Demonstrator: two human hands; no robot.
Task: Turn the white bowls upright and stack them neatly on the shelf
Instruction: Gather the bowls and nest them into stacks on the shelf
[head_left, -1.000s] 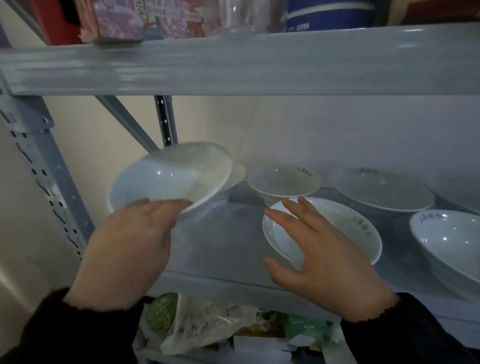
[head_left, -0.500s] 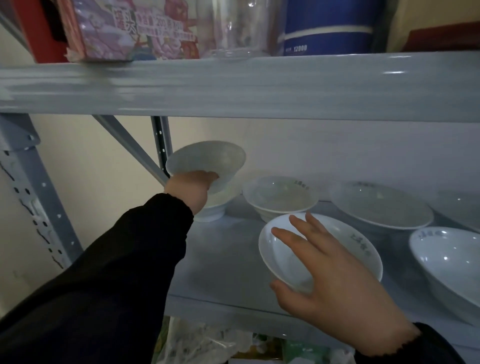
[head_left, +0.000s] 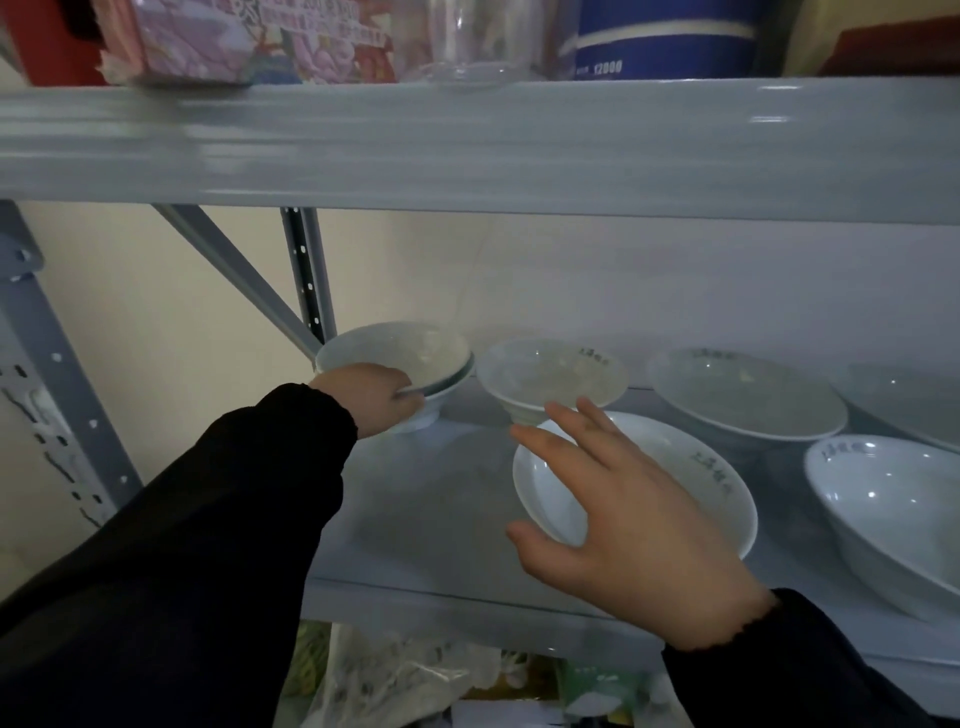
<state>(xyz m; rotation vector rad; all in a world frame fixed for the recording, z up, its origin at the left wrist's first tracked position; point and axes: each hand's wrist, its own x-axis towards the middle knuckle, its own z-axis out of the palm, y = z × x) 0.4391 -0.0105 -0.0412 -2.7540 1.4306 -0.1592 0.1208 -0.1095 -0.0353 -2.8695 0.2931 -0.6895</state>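
The small white ceramic bowl (head_left: 395, 353), held tilted in the air a second ago, has been nested upright in a second white bowl (head_left: 441, 402) and is still gripped by the left hand (head_left: 371, 397). The fingers (head_left: 545, 449) of the right hand (head_left: 623, 514) are spread wide over the shallow white bowl (head_left: 675, 478), judged next.

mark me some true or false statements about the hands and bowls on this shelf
1. The left hand grips the rim of the top bowl at the back left. True.
2. That top bowl sits nested in a lower bowl. True.
3. The right hand is balled into a fist. False: its fingers are spread open over the shallow bowl at the front.
4. Every bowl in view lies upside down. False: the small bowl and the wide bowl, like the others, face open side up.
5. A clear glass stands on the upper shelf. True.
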